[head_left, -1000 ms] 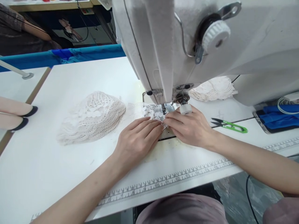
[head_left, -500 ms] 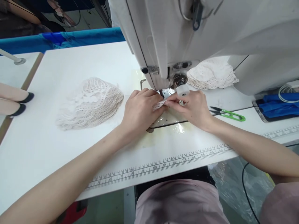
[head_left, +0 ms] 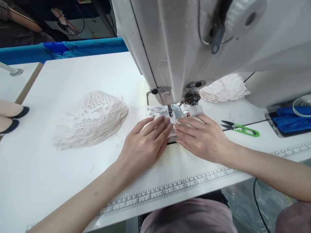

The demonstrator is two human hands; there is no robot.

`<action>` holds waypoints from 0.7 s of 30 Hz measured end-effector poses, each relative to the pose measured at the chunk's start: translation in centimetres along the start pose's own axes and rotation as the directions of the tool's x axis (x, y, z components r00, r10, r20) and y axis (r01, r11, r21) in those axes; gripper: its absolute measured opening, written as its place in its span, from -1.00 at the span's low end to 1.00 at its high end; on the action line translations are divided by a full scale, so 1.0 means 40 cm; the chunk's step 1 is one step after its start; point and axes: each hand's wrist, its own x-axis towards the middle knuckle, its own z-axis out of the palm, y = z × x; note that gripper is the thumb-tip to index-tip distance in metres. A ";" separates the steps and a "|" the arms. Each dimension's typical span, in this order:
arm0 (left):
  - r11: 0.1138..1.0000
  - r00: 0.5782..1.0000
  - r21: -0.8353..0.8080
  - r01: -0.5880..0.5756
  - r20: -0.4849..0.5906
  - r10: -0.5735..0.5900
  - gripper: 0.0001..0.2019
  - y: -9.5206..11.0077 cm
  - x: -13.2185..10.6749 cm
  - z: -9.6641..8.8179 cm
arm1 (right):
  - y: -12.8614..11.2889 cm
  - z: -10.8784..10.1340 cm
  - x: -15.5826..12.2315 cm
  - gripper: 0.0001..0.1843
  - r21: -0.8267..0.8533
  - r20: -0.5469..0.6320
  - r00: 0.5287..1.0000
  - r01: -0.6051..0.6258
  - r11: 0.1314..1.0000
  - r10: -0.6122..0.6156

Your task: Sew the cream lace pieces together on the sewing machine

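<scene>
A strip of white lace (head_left: pixel 157 111) lies under the presser foot (head_left: pixel 170 111) of a sewing machine (head_left: pixel 150 35). My left hand (head_left: pixel 145 139) rests on the lace just in front of the foot, fingers stretched out flat. Beside it, my right hand (head_left: pixel 202 137) presses the lace's right edge with extended fingers. The fingertips of both hands nearly meet, and they cover part of the lace. To the left is a pile of white and beige lace pieces (head_left: pixel 107 121); more lace (head_left: pixel 225 88) lies behind the machine head at right.
Green-handled thread snips (head_left: pixel 245 130) lie right of my right hand. Farther right, a blue cloth (head_left: pixel 291 119) sits on a phone (head_left: pixel 273 124). A ruler tape (head_left: pixel 167 194) runs along the table's front edge. Another person's arm (head_left: pixel 24 21) shows at the upper left.
Both hands were pinching a small bunch of lace before the needle. Now their fingers have straightened and lie flat, with the lace spread under the foot. The camera view has tilted up slightly.
</scene>
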 end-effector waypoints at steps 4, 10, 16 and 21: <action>1.000 1.000 -0.001 -0.020 0.000 0.020 -0.71 -0.008 0.002 0.001 | 0.000 -0.006 0.004 -0.73 -0.002 0.028 1.000 0.003 1.000 -0.003; 1.000 1.000 0.005 -0.023 -0.012 0.023 -0.72 -0.006 0.006 0.002 | -0.001 -0.006 0.004 -0.72 -0.023 0.037 0.999 0.008 1.000 -0.007; 1.000 1.000 0.004 -0.009 -0.009 0.009 -0.71 -0.007 0.006 0.001 | 0.000 0.003 0.005 -0.73 -0.018 -0.002 1.000 0.009 1.000 -0.009; 0.999 1.000 -0.036 0.018 -0.023 -0.019 -0.71 -0.012 0.010 0.005 | 0.005 0.015 0.003 -0.73 -0.011 -0.031 1.000 0.000 1.000 0.000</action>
